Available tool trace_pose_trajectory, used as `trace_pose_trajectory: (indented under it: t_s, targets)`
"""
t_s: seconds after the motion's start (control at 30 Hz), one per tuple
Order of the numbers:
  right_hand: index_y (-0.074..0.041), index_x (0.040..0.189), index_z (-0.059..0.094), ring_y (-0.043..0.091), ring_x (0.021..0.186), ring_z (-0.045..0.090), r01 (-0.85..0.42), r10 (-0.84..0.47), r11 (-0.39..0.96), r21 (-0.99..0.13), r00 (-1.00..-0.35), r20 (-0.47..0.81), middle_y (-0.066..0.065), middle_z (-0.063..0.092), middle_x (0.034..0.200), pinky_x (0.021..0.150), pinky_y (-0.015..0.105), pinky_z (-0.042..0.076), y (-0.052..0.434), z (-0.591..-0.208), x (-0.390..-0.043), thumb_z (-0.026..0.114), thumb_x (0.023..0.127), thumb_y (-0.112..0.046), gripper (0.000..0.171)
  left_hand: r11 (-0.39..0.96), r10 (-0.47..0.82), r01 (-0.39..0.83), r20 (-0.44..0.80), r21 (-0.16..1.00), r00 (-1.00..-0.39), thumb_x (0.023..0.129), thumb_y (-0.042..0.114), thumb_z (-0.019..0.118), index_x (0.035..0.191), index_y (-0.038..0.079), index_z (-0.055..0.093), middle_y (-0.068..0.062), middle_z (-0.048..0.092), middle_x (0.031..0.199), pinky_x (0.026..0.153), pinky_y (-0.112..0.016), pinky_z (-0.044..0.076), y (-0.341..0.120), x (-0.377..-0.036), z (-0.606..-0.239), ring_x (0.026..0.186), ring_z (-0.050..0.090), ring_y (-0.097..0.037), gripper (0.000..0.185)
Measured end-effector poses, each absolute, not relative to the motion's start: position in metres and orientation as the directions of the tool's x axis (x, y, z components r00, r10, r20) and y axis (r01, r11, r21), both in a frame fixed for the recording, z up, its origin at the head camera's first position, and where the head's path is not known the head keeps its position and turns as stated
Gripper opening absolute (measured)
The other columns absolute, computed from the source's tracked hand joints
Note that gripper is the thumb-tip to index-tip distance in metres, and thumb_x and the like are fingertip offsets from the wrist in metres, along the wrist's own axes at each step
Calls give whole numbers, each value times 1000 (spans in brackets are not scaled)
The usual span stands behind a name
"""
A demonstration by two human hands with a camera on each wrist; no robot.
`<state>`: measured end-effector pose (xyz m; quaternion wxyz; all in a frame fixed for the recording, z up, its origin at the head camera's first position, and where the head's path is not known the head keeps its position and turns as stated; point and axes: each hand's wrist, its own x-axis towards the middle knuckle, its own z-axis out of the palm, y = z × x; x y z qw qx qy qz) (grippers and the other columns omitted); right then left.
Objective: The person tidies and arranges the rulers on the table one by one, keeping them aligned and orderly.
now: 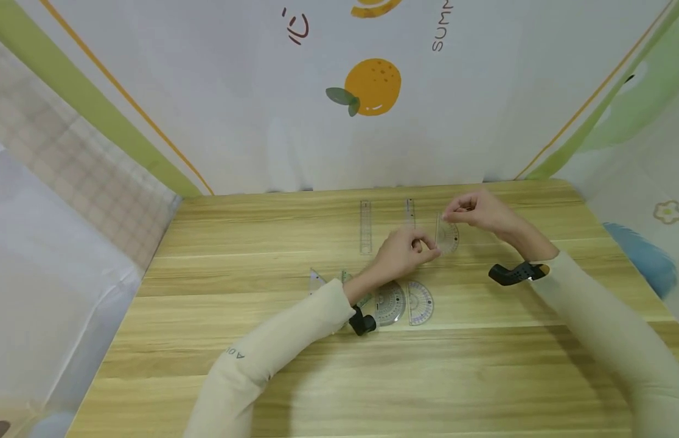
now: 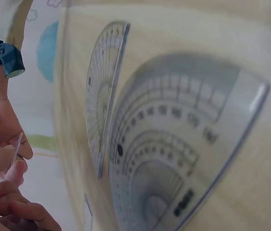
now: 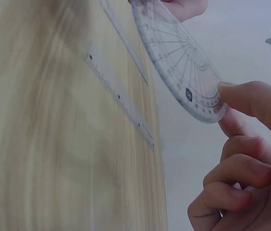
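Pale wood-grain tabletop [image 1: 219, 340] fills the lower half of the head view, closed in by white cloth walls printed with an orange [image 1: 372, 86], a red character and the letters "SUMM" running up the cloth at the top edge. Both hands pinch one clear protractor [image 1: 446, 236] held up off the table near its far edge: the left hand [image 1: 403, 252] has thumb and forefinger closed on the lower left corner, and the right hand [image 1: 476, 211] has its fingertips closed on the top end. The right wrist view shows that protractor [image 3: 181, 62] close up, tilted, its printed scale and a small dark mark legible only as rings of ticks, a fingertip pressed to its curved edge and the other fingers curled beneath; the left wrist view shows it only edge-on, as a thin sliver between the fingers [image 2: 16, 147]. Just beyond the hands two straight clear rulers [image 1: 365, 226] lie side by side on the wood. Nearer the body, beside the left forearm, two more protractors [image 1: 420, 303] lie flat next to each other, with clear set squares [image 1: 316, 281] to their left. The left wrist view gives these two protractors large, numerals blurred. Cream sleeves cover both arms; black wrist mounts [image 1: 513, 274] sit at the cuffs, and small grey lettering on the left sleeve is too small to read.
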<state>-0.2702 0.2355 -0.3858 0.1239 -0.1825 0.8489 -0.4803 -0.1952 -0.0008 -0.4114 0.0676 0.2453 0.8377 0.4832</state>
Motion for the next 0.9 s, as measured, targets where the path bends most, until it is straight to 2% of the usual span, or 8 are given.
trace_pose_trajectory:
  t_s: [0.13,0.3,0.43,0.53,0.9]
  targets:
    - [-1,100,77,22,84,56,-200,-452,486,-851,-891,-49,10,69,100,74,37,47,235,-386,-264,74,96,-16,16,434,494,351,106,830,-863,97,27,74,92,14,73,3,46,58,46,-20,30,-2,-188,-410,47,35,-6,13]
    - [-1,98,76,15,63,40,-259,-511,481,-837,-859,-28,12,67,86,61,30,39,233,-386,-258,74,96,-15,14,466,504,358,89,809,-859,96,30,75,93,15,73,3,47,60,46,-21,32,-4,-181,-411,47,37,-6,15]
    - [0,95,76,11,56,31,-272,-541,464,-843,-841,-26,4,53,70,53,28,31,232,-388,-253,74,95,-10,9,473,515,363,83,803,-853,95,32,76,90,18,73,4,47,59,46,-20,31,-6,-176,-414,48,37,-4,15]
    - [-1,93,76,10,54,28,-279,-560,452,-847,-828,-26,-1,42,65,51,28,29,231,-387,-249,74,95,-8,8,472,529,383,93,794,-844,94,33,76,89,20,72,5,47,59,46,-20,30,-7,-174,-416,48,36,-3,15]
    - [-6,90,77,9,53,29,-350,-629,444,-825,-778,-8,-1,46,65,51,28,31,231,-391,-234,74,95,-9,7,507,553,378,44,774,-832,94,33,77,88,21,72,6,47,57,44,-19,30,-9,-156,-415,46,36,-2,15]
